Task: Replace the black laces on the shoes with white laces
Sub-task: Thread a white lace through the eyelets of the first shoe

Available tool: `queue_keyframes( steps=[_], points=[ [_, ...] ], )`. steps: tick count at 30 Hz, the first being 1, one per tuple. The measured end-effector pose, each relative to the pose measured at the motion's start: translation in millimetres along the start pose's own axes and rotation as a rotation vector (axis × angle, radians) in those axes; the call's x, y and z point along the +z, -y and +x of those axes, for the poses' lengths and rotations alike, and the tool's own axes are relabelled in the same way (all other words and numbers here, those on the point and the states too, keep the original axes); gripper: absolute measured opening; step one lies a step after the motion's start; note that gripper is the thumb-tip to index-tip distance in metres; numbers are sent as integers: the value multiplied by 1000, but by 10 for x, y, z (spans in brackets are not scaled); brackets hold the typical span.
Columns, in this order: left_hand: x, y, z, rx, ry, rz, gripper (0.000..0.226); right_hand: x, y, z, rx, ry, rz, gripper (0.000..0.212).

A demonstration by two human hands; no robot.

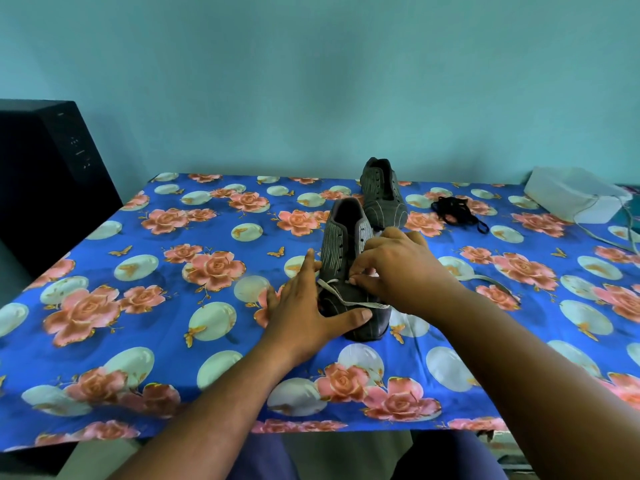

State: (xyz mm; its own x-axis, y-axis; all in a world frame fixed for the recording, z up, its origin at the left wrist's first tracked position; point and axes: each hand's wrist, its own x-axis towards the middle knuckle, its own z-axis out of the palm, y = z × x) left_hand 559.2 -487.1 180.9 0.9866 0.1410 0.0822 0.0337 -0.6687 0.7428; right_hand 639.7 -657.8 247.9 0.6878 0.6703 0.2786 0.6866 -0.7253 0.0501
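A grey striped shoe (337, 251) stands on the table with its toe toward me. My left hand (299, 306) rests against its left side, fingers straight, thumb lying over the toe. My right hand (398, 268) is over the shoe's right side and pinches a white lace (341, 296) that runs across the lowest eyelets. More white lace (491, 279) trails on the cloth to the right. The second grey shoe (381, 194) stands behind, with no lace in it. A heap of black laces (455, 209) lies to its right.
The table wears a blue cloth with pink roses (214, 268). A white box (576, 195) with a cable sits at the far right. A black cabinet (45, 181) stands at the left, close to the table's edge. A teal wall is behind.
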Motion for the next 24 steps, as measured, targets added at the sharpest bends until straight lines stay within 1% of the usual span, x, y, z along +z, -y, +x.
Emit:
queue_keyframes(
  steps=[5,7,8,9,11,13,15,16,17,18,20,22,24],
  points=[
    [0,12,-5,9,-9,-17,140,45,-22,-11,-9,-5,42,18],
    [4,9,-12,8,-19,-17,141,90,-100,-18,3,-30,157,11],
    [4,4,-20,8,-23,-14,141,109,-156,-18,22,-82,228,10],
    [8,-2,-25,7,-27,-9,141,129,-227,-9,65,-152,296,10],
    [19,-7,-31,1,-25,20,139,130,-408,8,215,-265,400,11],
    [29,1,-33,-7,-12,77,137,133,-626,18,400,-347,416,15],
    [26,-2,-30,-14,10,140,137,134,-779,2,556,-342,351,20],
    [23,-6,-22,-25,25,173,135,131,-791,-17,600,-299,313,21],
    [28,-7,-4,-38,45,213,132,152,-783,-30,608,-251,280,22],
    [31,-12,11,-49,69,256,131,170,-738,-49,577,-208,249,21],
    [44,-20,36,-55,104,322,131,180,-604,-89,430,-216,206,18],
    [57,-27,39,-46,112,325,126,138,-470,-124,205,-253,184,23],
    [48,-34,25,-30,114,305,120,110,-366,-114,-3,-208,117,32]
  ],
)
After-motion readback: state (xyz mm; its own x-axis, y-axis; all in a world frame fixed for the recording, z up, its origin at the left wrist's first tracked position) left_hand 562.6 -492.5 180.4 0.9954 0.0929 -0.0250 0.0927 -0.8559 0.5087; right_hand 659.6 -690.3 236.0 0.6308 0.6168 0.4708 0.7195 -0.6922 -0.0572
